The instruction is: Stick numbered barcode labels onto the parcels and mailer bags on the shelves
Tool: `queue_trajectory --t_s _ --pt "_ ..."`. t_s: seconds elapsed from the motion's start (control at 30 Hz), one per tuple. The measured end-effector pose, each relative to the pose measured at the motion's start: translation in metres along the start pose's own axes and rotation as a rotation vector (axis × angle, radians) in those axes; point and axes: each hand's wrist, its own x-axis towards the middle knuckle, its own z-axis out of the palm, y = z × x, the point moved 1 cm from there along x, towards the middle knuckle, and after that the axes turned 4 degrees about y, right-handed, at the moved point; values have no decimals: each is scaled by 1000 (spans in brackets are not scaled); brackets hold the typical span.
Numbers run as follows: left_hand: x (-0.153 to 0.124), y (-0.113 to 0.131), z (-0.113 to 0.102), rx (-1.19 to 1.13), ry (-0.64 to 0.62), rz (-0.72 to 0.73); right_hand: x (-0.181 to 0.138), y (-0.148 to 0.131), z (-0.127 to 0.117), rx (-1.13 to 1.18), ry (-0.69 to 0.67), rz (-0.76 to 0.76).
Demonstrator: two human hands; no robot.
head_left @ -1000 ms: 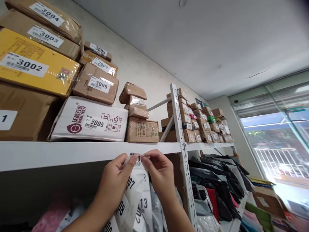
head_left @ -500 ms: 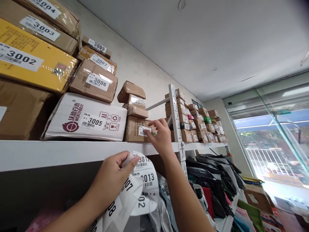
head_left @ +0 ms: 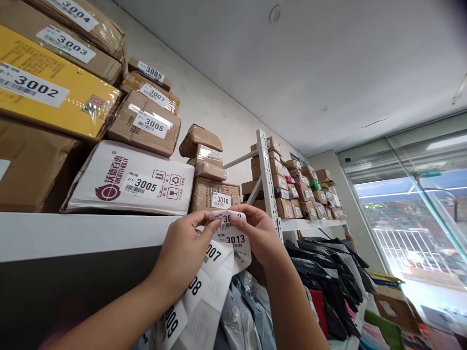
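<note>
My left hand point(head_left: 180, 250) is closed, with thumb and fingers pinching a long strip of white barcode stickers point(head_left: 204, 287). The strip hangs down in folds, showing numbers such as 3013, 007 and 08. My right hand point(head_left: 262, 233) pinches the same strip at its top end, on a sticker partly covered by the thumb. Both hands are in front of the shelf's edge. Just above them on the shelf is a brown carton point(head_left: 202, 197) bearing a sticker point(head_left: 221, 200) that reads 3010. Several smaller brown parcels point(head_left: 207, 153) are stacked on it.
A white carton point(head_left: 164, 170) marked 3005 and a yellow box point(head_left: 87, 92) marked 3002 sit on the white shelf point(head_left: 91, 233). A metal upright point(head_left: 268, 180) stands to the right, beyond it more parcels point(head_left: 302, 192). Dark bagged packages point(head_left: 321, 282) fill a lower shelf.
My right hand has come down from the brown carton to the sticker strip and now pinches its top end. The carton's 3010 sticker is uncovered.
</note>
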Motion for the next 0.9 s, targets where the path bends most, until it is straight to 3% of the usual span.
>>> queue_trajectory --t_s 0.13,0.27,0.37,0.57,0.77,0.9 --pt "6 3 -2 71 16 10 11 -4 -2 72 -20 62" --pt "14 9 -7 67 -14 40 21 -13 -2 -25 -26 -10" --pt "22 13 -10 4 -19 -15 29 -19 3 -157 15 -101" --pt "40 23 -19 97 117 -23 45 -32 20 -161 135 -266" --pt "37 22 -33 183 -46 -71 84 -39 14 -149 253 -322" --pt "32 17 -41 255 -86 -71 106 -35 15 -332 201 -302"
